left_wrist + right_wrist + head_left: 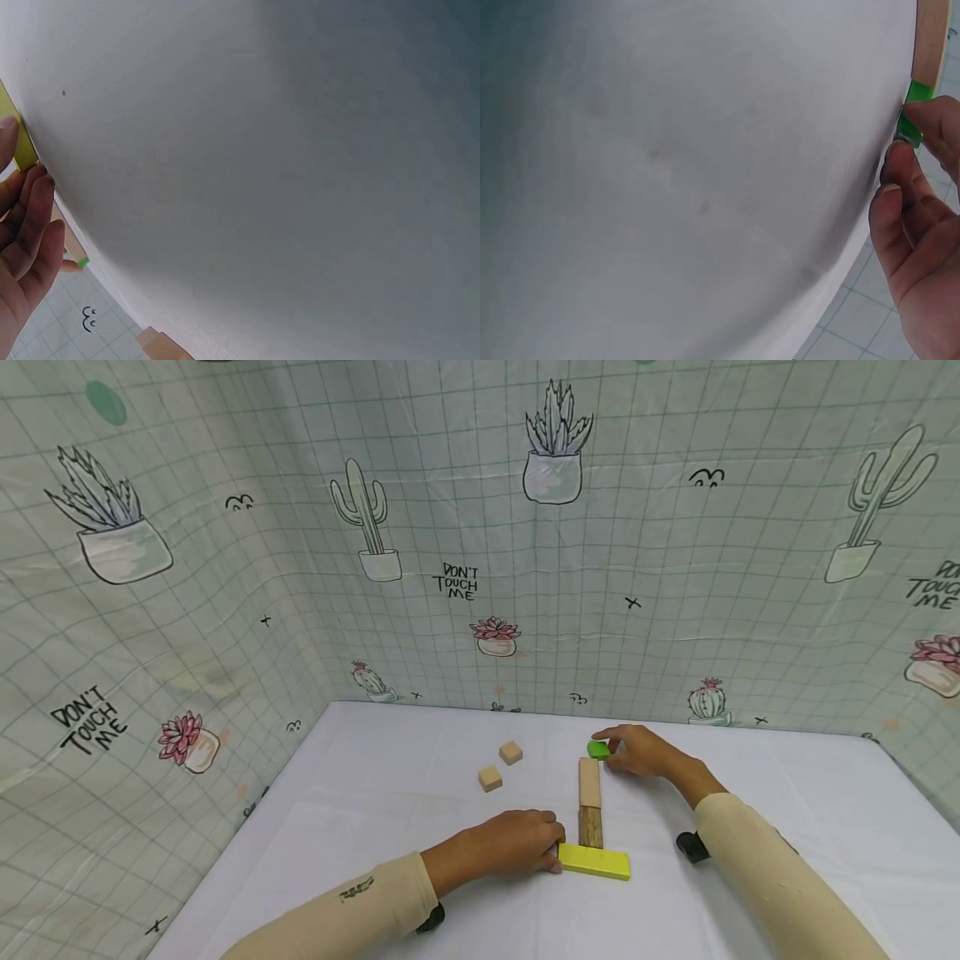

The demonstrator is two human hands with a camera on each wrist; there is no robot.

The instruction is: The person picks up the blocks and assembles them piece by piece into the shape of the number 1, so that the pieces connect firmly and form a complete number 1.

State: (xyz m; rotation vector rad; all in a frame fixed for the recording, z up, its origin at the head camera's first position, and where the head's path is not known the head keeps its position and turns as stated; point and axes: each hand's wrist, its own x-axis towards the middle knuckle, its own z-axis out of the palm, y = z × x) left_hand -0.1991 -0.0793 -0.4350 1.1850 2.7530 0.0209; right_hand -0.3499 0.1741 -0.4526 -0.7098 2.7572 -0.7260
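My left hand grips the left end of a flat yellow block lying crosswise on the table. In the left wrist view its thumb lies against the yellow side. A dark, bark-like wooden block runs away from the yellow one, and a pale wooden block continues that line. At the far end my right hand pinches a small green block, close to the pale block's end. The right wrist view shows the green block between thumb and fingertips.
Two small pale wooden cubes, a nearer cube and a farther cube, sit left of the line of blocks. A white cloth covers the table. Behind it hangs a grid-patterned curtain printed with potted cacti.
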